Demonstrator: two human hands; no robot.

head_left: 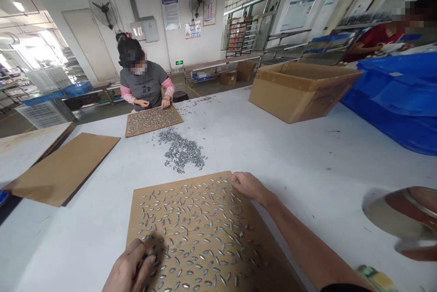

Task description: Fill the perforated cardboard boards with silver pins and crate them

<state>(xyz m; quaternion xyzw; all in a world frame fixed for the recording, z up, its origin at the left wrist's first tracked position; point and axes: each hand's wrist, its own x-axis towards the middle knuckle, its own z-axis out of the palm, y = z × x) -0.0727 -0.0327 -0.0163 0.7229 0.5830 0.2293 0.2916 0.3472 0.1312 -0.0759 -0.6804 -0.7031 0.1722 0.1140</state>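
Note:
In front of me lies a brown cardboard sheet (191, 233) covered with many small, silvery, spindle-shaped metal pieces, spaced apart. My left hand (131, 264) is over the sheet's near left side, its fingers curled together; what they hold, if anything, is hidden. At the far right corner of the sheet, my right hand (247, 186) is closed with the knuckles up, and I cannot see what is inside its fingers. Beyond the sheet, a loose pile of the same metal pieces (184, 151) is spread on the white table (273, 155).
Across the table a person (145, 80) works over another piece-covered cardboard sheet (153, 119). A bare cardboard sheet (68, 164) lies at left. To the right are a cardboard box (287, 98), a blue bin (392, 101) and a round shiny object (403, 214). Another person (375, 39) is far right.

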